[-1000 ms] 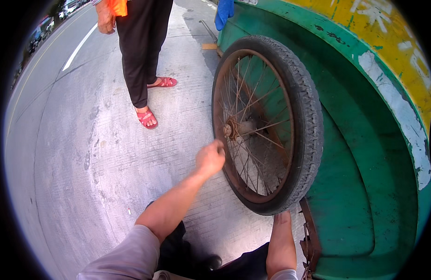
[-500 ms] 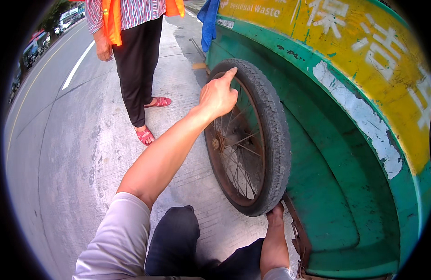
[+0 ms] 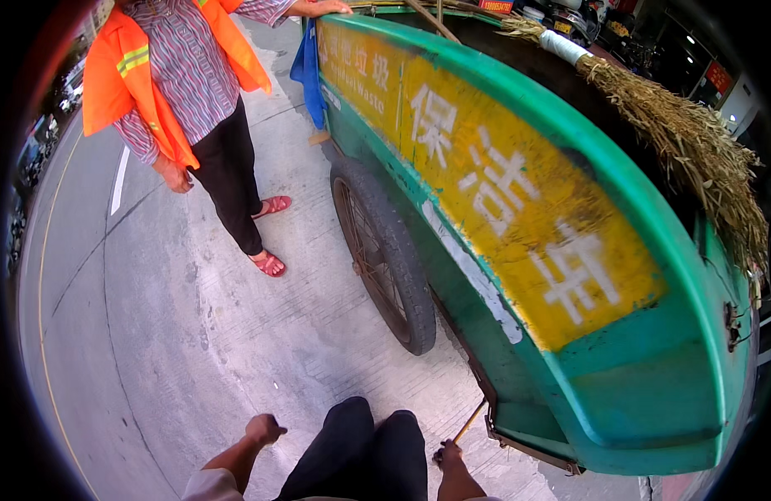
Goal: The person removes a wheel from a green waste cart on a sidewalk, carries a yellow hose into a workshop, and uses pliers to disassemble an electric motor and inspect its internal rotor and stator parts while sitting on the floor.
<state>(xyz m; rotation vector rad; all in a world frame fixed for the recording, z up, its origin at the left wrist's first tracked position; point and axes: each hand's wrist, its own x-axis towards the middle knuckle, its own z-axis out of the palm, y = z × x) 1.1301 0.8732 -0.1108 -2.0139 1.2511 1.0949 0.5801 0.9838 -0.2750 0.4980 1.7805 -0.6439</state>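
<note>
My left hand (image 3: 264, 430) hangs low over the pavement beside my left knee, its fingers curled; I cannot make out anything in it. My right hand (image 3: 448, 453), right of my knees, is closed around the lower end of a thin yellowish rod (image 3: 471, 422), which slants toward the cart's lower frame. Ahead stands a green cart (image 3: 653, 376) with a yellow lettered panel. Its spoked wheel (image 3: 406, 301), with a worn black tyre, is beyond both hands. The rod's far end sits near the rusty edge of the cart.
Another person in an orange vest (image 3: 110, 75), dark trousers and red sandals stands left of the cart, one hand on its rim. A straw broom (image 3: 669, 134) lies across the cart top. A blue cloth (image 3: 306, 75) hangs at the far end. A road (image 3: 76, 275) runs along the left.
My left hand has left the tyre and dropped low toward me. My right hand has moved from beneath the wheel, now with a rod. My view has risen, showing more of cart and person.
</note>
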